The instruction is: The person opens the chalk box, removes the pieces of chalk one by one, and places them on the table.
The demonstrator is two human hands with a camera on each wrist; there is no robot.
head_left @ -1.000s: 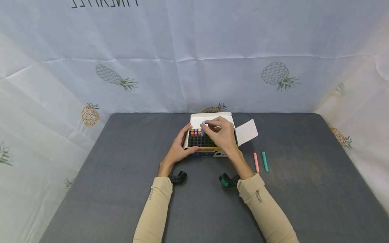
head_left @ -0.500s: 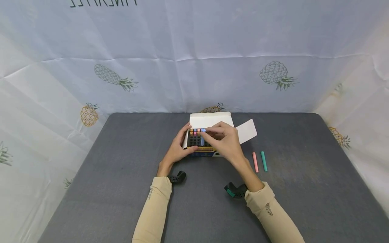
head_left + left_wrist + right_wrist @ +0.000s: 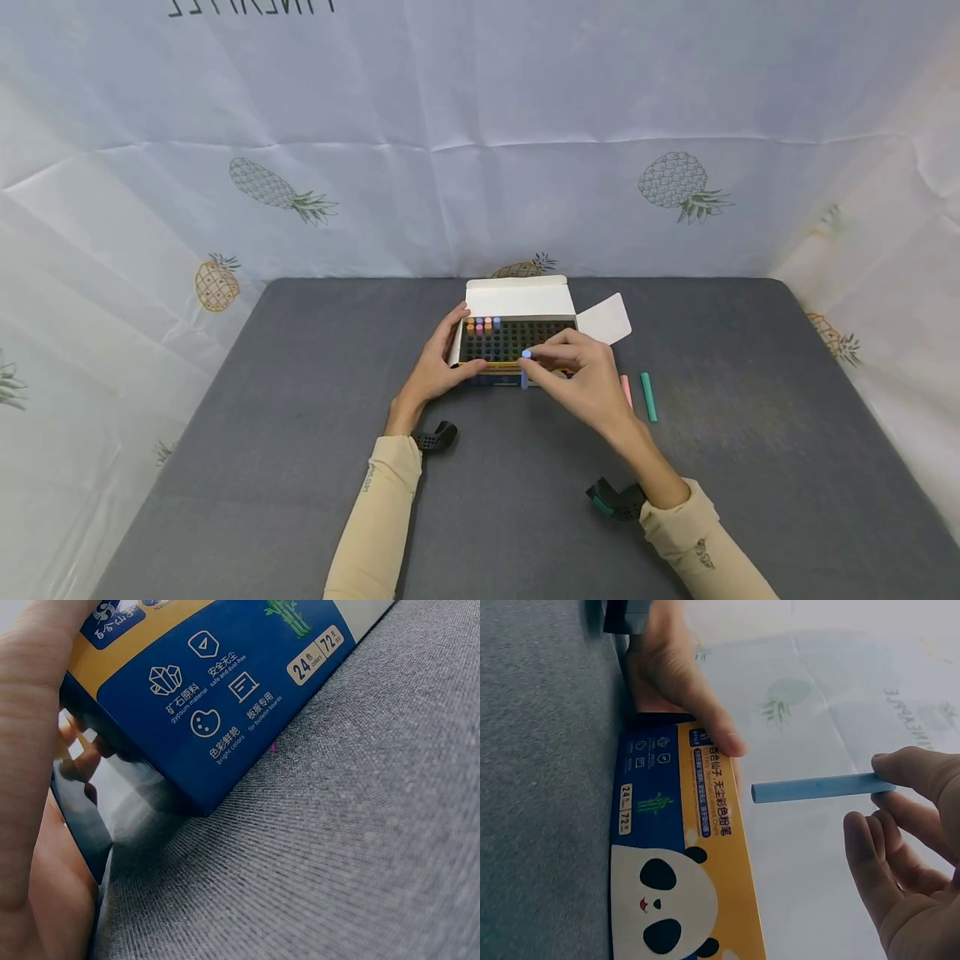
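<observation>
The chalk box [image 3: 517,380] stands at the far middle of the table with its lid up and a black holed insert inside. My left hand [image 3: 432,367] grips its left end, thumb along the front edge and fingers at the back corner. In the right wrist view, my right hand [image 3: 915,840] pinches one end of a blue chalk stick [image 3: 817,787] between thumb and forefinger, its other fingers curled loosely. From the head view this stick hangs upright by the box's front edge. Several chalk sticks [image 3: 488,324] in orange, pink and blue stand in the insert's back left holes.
A green chalk stick [image 3: 648,397] and a pink chalk stick [image 3: 626,390] lie on the table right of the box, the pink one partly behind my right hand. The white side flap [image 3: 606,319] sticks out rightward. Behind the grey table [image 3: 300,500] hangs a pineapple-print curtain [image 3: 480,200].
My right hand has carried the blue chalk stick from above the back rows toward me and rightward, to the box's front edge. The left hand keeps its grip on the box.
</observation>
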